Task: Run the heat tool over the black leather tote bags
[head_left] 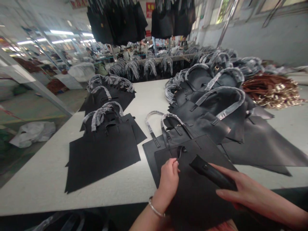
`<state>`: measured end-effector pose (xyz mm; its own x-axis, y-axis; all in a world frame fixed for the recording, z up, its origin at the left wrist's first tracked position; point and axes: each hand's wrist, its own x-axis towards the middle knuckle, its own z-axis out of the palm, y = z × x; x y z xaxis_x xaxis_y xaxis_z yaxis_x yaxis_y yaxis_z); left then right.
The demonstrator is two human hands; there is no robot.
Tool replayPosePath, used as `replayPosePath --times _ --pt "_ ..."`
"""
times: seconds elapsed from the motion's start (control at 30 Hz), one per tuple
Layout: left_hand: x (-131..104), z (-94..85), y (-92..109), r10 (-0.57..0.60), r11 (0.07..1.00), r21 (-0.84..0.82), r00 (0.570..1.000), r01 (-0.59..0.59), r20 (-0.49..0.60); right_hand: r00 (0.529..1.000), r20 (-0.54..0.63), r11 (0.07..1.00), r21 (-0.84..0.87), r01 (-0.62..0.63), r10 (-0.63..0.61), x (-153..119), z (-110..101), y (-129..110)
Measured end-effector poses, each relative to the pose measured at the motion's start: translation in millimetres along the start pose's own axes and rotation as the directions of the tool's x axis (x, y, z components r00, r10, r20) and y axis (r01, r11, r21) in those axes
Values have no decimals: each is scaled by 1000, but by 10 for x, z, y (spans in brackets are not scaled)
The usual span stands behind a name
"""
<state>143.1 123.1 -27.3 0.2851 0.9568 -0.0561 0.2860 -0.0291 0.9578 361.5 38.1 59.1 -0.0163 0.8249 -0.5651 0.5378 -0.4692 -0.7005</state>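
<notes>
A black bag panel (192, 176) lies at the table's front edge, its handles wrapped in clear film behind it. My left hand (170, 175), with a bracelet at the wrist, is closed in a pinch on a short black strap (181, 151) that curls up from the panel's upper part. Wrapped in my right hand (243, 189) is a long black leather-like piece (214, 173) with a small round fitting near its tip. That tip points toward the strap and is apart from it. What lies beneath my right palm is hidden.
Black bags (103, 150) with film-wrapped handles are stacked on the left of the pale table (106, 192). More black bags (216, 102) pile up on the right, beside brown straps (269, 89) with gold-coloured hardware. Black pieces (117, 22) hang overhead.
</notes>
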Motion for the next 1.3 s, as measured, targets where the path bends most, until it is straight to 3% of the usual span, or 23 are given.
replayPosePath --times 0.1,0.17,0.27,0.33,0.5,0.67,0.87,1.0,1.1,1.2,1.3 --pt "27 41 -10 -238 891 -336 944 305 228 998 43 999 -1 42 -42 22 26 -35" --pt "5 97 -2 -263 794 -471 916 384 303 995 70 997 3 71 -71 26 33 -46" --pt "-28 164 -3 -298 721 -538 896 437 329 990 118 996 42 77 -82 43 34 -65" --pt "-24 186 -12 -289 705 -559 896 437 337 987 136 994 80 74 -85 71 27 -91" --pt "32 203 3 -281 698 -583 908 415 309 994 41 992 87 95 -99 103 -10 -145" --pt "14 255 18 -296 662 -593 887 458 355 987 145 990 133 50 -69 78 -9 -142" --pt "-4 288 1 -272 603 -669 900 435 341 989 -133 996 51 75 -68 158 -170 -182" --pt "-18 331 -43 -296 579 -673 888 460 352 1000 -6 999 54 10 -10 35 -228 -104" --pt "-29 379 -53 -279 620 -641 890 453 360 994 110 995 99 14 -25 -14 -145 -78" --pt "50 289 51 -232 641 -634 896 434 378 999 22 995 88 38 -40 59 -116 -117" --pt "245 20 242 -131 461 -792 913 401 386 990 -135 999 18 49 -46 189 -208 -163"
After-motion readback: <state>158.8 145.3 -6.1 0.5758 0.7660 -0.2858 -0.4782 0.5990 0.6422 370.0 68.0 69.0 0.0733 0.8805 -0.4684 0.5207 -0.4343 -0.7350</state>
